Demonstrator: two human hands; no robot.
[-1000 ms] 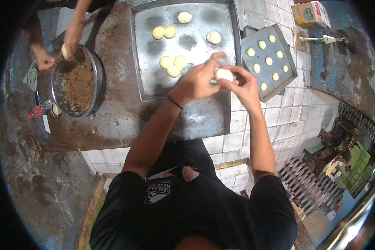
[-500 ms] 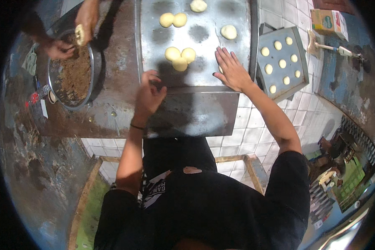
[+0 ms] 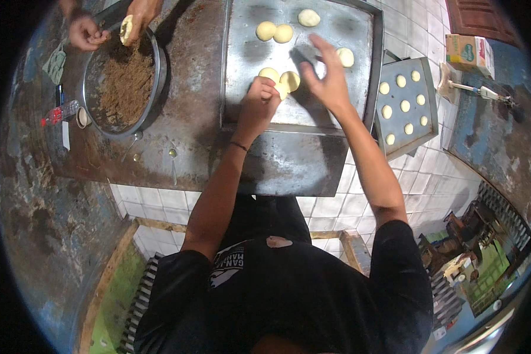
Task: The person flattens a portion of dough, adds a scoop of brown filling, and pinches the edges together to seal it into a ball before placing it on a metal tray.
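My left hand (image 3: 261, 101) is closed with its fingertips on the nearest ball of pale yellow dough (image 3: 282, 90), which sits against two other dough balls (image 3: 289, 81) on a large metal baking tray (image 3: 242, 118). My right hand (image 3: 329, 82) is raised over the tray's right half, fingers apart and holding nothing. Past its fingertips lies a paler, slightly flattened dough round (image 3: 345, 57), with another similar round (image 3: 308, 17) at the far side. Two dough balls (image 3: 274, 32) touch each other farther back. What lies under my right hand is hidden.
At the far left, another person's hand (image 3: 141, 15) holds an opened piece of dough (image 3: 125, 29) over a metal basin (image 3: 159, 76) of brown crumbly filling (image 3: 124, 85). A smaller tray (image 3: 395, 141) with several dough balls stands at right, near a carton (image 3: 469, 54). Spoons (image 3: 173, 162) lie on the table.
My right hand has lifted from lying flat on the tray. My left hand has moved right and taken hold of the nearest dough ball. The whole view has shifted slightly.
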